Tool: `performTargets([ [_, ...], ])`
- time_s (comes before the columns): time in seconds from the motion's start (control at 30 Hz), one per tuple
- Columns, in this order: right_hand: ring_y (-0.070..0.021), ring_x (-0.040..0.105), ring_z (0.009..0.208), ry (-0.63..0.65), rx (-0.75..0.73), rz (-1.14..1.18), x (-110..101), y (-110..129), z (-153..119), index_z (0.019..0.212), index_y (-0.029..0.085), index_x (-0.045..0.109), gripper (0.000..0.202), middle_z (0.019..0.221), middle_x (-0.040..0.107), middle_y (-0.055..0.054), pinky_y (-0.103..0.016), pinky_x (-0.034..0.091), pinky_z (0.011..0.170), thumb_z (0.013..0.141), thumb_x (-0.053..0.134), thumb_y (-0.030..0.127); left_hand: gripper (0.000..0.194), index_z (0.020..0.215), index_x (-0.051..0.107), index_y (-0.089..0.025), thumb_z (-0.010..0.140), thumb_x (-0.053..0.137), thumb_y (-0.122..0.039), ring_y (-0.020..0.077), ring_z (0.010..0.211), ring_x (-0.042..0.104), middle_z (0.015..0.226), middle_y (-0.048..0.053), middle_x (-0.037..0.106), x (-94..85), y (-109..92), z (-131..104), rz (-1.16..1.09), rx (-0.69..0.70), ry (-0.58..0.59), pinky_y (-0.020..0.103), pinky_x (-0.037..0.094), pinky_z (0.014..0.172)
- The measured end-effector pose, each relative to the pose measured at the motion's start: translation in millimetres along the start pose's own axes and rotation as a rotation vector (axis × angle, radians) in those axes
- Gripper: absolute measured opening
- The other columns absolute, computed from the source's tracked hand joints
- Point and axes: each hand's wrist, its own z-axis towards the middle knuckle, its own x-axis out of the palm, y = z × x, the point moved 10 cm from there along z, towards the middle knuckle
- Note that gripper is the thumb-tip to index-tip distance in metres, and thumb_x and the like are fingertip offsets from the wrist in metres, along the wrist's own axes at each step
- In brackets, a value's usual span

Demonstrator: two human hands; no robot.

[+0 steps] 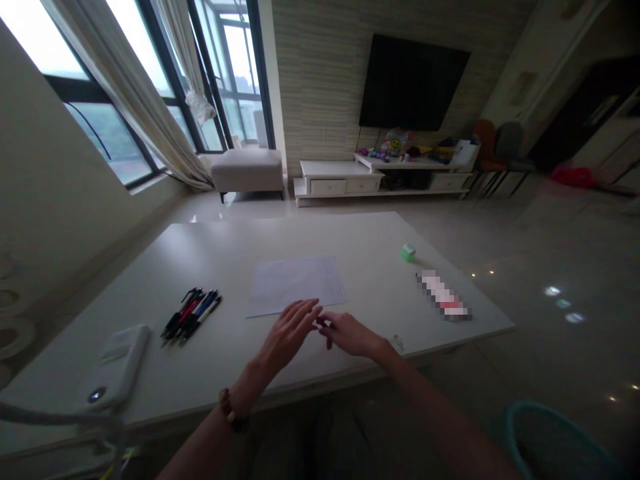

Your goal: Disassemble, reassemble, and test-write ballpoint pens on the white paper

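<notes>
My left hand (291,331) is stretched out flat above the near edge of a white sheet of paper (295,283), with a bracelet on its wrist. My right hand (353,333) meets its fingertips, fingers curled together; what they hold, if anything, is too small and dark to make out. Left of the paper lies a bunch of several pens (191,316). A small green object (408,253) sits at the table's right side, near a pixelated long item (443,295). A small clear thing (398,342) lies by my right wrist.
The white table (220,243) carries a white device (117,367) at its left, with a grey cable or tube (60,419) nearby. A teal basket (515,433) stands on the floor at the lower right. Beyond are a bench (247,170) and a TV cabinet (340,170).
</notes>
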Motion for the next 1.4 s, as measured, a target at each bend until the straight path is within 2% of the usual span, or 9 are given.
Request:
performTargets([
  [0.17, -0.0172, 0.062, 0.079, -0.314, 0.065, 0.466, -48.3, -51.5, 19.0, 0.079, 0.015, 0.057, 0.016, 0.084, 0.067, -0.009, -0.028, 0.045, 0.071, 0.075, 0.051, 0.029, 0.031, 0.116, 0.050, -0.022, 0.087, 0.045, -0.030, 0.0189, 0.103, 0.056, 0.110, 0.007, 0.061, -5.5, 73.7, -1.1, 0.051, -0.295, -0.145, 0.037, 0.045, 0.090],
  [0.3, -0.0141, 0.053, 0.057, -0.511, 0.103, 0.777, -81.2, -74.9, 39.3, 0.072, 0.018, 0.052, 0.022, 0.060, 0.055, -0.002, -0.028, 0.042, 0.057, 0.077, 0.043, 0.038, 0.029, 0.108, 0.055, -0.019, 0.087, 0.040, -0.033, 0.0196, 0.098, 0.058, 0.106, 0.007, 0.063, 2.4, 145.5, -8.4, 0.088, -0.531, -0.160, 0.037, 0.045, 0.088],
  [0.43, -0.0135, 0.038, 0.047, -0.428, 0.106, 1.018, -96.6, -74.3, 74.3, 0.057, 0.023, 0.037, 0.048, 0.048, 0.036, 0.001, -0.029, 0.035, 0.049, 0.081, 0.025, 0.063, 0.031, 0.108, 0.055, -0.017, 0.085, 0.041, -0.032, 0.0217, 0.100, 0.057, 0.107, 0.008, 0.063, 10.0, 197.8, -15.2, 0.130, -0.669, -0.187, 0.039, 0.044, 0.090],
  [0.53, -0.0141, 0.035, 0.048, -0.353, 0.066, 1.132, -100.0, -75.6, 97.0, 0.053, 0.024, 0.029, 0.056, 0.048, 0.031, 0.001, -0.031, 0.034, 0.050, 0.076, 0.018, 0.074, 0.033, 0.111, 0.055, -0.017, 0.083, 0.042, -0.030, 0.0232, 0.106, 0.054, 0.113, 0.009, 0.060, 18.9, 218.4, -20.8, 0.154, -0.698, -0.166, 0.041, 0.042, 0.093],
  [0.7, -0.0132, 0.028, 0.049, -0.301, 0.012, 1.378, -87.8, -86.6, 112.4, 0.053, 0.023, 0.026, 0.054, 0.050, 0.028, 0.003, -0.030, 0.031, 0.050, 0.077, 0.024, 0.071, 0.039, 0.119, 0.050, -0.016, 0.084, 0.039, -0.030, 0.0225, 0.121, 0.043, 0.124, 0.009, 0.054, 36.6, 226.0, -24.3, 0.185, -0.685, -0.039, 0.041, 0.036, 0.100],
  [0.87, -0.0131, 0.026, 0.048, -0.262, 0.029, 1.523, -77.8, -84.6, 115.6, 0.053, 0.022, 0.025, 0.055, 0.050, 0.027, 0.004, -0.029, 0.029, 0.048, 0.075, 0.029, 0.072, 0.037, 0.116, 0.053, -0.016, 0.086, 0.036, -0.030, 0.0215, 0.119, 0.044, 0.123, 0.008, 0.054, 46.0, 219.5, -18.0, 0.234, -0.687, 0.087, 0.042, 0.033, 0.102],
  [1.03, -0.0132, 0.026, 0.047, -0.278, 0.089, 1.406, -75.3, -89.2, 117.6, 0.052, 0.023, 0.025, 0.054, 0.048, 0.026, 0.004, -0.029, 0.028, 0.046, 0.075, 0.028, 0.071, 0.035, 0.114, 0.055, -0.017, 0.085, 0.039, -0.030, 0.0218, 0.111, 0.050, 0.116, 0.008, 0.059, 42.7, 209.8, -10.3, 0.260, -0.696, 0.121, 0.040, 0.037, 0.096],
  [1.23, -0.0121, 0.032, 0.044, -0.406, 0.072, 1.188, -89.7, -97.3, 114.7, 0.050, 0.023, 0.029, 0.049, 0.043, 0.030, 0.004, -0.028, 0.032, 0.046, 0.078, 0.039, 0.062, 0.032, 0.107, 0.060, -0.020, 0.085, 0.043, -0.035, 0.0233, 0.099, 0.055, 0.103, 0.007, 0.065, 40.1, 203.6, -6.4, 0.256, -0.698, 0.101, 0.040, 0.042, 0.088],
  [1.4, -0.0138, 0.051, 0.050, -0.522, 0.102, 0.928, -96.0, -106.8, 116.6, 0.060, 0.019, 0.053, 0.038, 0.052, 0.054, -0.001, -0.027, 0.039, 0.050, 0.080, 0.039, 0.048, 0.035, 0.112, 0.058, -0.020, 0.083, 0.047, -0.036, 0.0229, 0.115, 0.047, 0.120, 0.006, 0.057, 48.4, 201.5, -4.7, 0.198, -0.612, 0.090, 0.042, 0.035, 0.099],
])
